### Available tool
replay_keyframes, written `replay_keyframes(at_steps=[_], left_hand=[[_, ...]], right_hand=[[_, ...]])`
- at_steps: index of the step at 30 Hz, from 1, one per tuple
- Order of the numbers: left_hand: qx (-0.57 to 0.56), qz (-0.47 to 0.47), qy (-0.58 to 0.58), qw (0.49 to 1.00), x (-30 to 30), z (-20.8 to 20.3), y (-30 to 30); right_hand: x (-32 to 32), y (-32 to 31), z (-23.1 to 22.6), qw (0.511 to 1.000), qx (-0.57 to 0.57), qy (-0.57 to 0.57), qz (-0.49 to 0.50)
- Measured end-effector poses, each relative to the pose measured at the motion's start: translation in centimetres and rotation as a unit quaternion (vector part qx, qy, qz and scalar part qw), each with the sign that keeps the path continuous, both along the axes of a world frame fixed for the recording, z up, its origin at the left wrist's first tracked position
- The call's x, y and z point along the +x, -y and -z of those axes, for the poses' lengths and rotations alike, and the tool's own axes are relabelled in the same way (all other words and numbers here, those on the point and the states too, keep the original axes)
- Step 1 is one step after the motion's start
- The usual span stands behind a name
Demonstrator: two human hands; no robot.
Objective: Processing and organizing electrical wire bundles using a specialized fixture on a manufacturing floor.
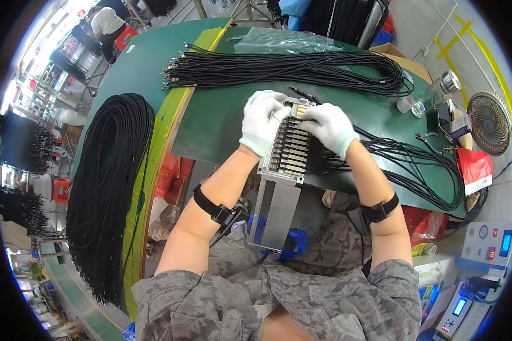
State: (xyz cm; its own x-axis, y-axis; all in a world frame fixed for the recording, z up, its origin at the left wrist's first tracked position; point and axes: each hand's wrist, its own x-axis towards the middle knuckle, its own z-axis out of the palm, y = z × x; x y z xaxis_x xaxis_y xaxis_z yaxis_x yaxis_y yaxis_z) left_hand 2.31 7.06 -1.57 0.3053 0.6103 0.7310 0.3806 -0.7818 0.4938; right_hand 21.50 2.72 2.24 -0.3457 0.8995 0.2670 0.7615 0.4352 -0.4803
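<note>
Left hand [263, 117] and right hand [329, 128] flank the far end of the metal fixture [281, 179], probably to steady it. Fingers [312, 116] curl inward (whether gripping, I cannot tell).

The fixture [281, 204] looks smooth metal, the gloves [261, 122] matt cloth.

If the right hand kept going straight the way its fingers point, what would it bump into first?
Likely the left hand, facing the right hand across the top of the slotted fixture, though depth is hard to judge in this view.
</note>
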Motion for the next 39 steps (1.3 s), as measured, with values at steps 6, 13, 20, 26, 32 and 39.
replay_keyframes(at_steps=[6,13,20,26,32,39], left_hand=[[-0.113,-0.101,0.039,0.988,-0.8,0.4,-0.3],[-0.165,-0.143,-0.039,0.975,-0.7,1.2,-0.7],[-0.21,-0.146,-0.086,0.963,-1.0,1.1,-0.6],[-0.239,-0.118,-0.097,0.959,-0.6,1.1,-0.6],[-0.03,-0.095,-0.236,0.967,1.1,1.0,1.2],[-0.106,-0.076,-0.347,0.929,1.9,-0.2,0.9]], right_hand=[[3.4,-0.1,0.9,0.998,-0.039,-0.04,0.043],[3.6,-0.5,0.7,0.991,0.043,0.088,0.085],[3.9,-0.5,0.8,0.986,0.056,0.132,0.087],[3.5,-0.4,0.9,0.985,0.057,0.143,0.08],[3.3,-0.6,1.8,0.98,0.069,0.168,0.081],[5.1,-2.7,3.1,0.953,-0.026,0.2,0.226]])
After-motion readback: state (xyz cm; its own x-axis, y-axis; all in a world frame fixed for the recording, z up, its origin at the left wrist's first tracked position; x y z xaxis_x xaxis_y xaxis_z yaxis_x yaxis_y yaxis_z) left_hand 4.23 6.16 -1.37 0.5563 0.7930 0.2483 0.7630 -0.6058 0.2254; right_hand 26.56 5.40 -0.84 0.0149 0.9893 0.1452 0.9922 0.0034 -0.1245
